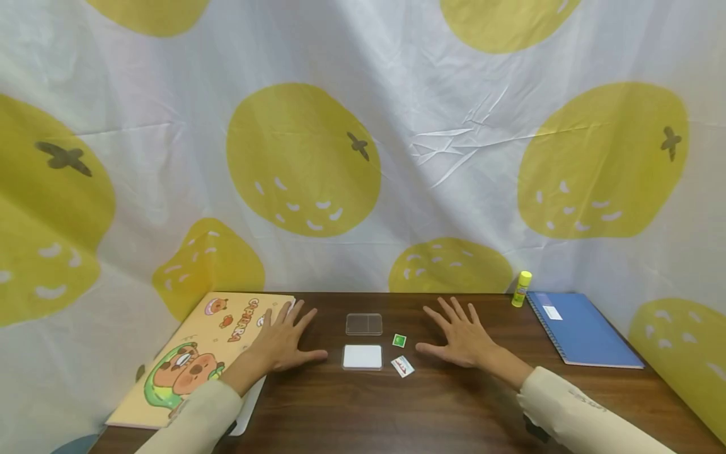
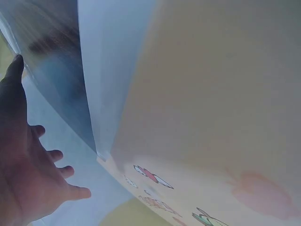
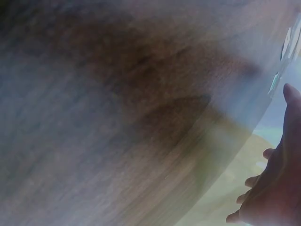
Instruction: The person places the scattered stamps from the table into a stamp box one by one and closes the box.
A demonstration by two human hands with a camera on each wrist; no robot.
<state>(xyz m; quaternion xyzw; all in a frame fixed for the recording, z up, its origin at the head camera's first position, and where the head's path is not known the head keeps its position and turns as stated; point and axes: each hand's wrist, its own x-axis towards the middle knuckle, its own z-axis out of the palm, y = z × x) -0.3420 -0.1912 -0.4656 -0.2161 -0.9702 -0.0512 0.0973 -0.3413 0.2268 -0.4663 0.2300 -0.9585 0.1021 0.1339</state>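
Both hands are spread with nothing in them. My left hand (image 1: 285, 343) is over the right edge of the capybara sketchbook (image 1: 210, 353), its thumb pointing toward the middle of the table. On the other side, my right hand (image 1: 462, 342) has its fingers fanned out and its thumb toward two small pieces. One is a green square resembling a stamp (image 1: 399, 340); the other is a tilted white piece with a coloured picture (image 1: 403, 366). Between the hands lie a clear flat plastic lid (image 1: 364, 324) and, nearer, a shallow clear case with a white surface (image 1: 362, 357).
A yellow glue stick (image 1: 522, 289) stands upright at the back right. Beside it lies a blue spiral notebook (image 1: 584, 329). The brown wooden table (image 1: 340, 416) meets a white curtain (image 1: 431, 189) with yellow fruit prints along its back edge.
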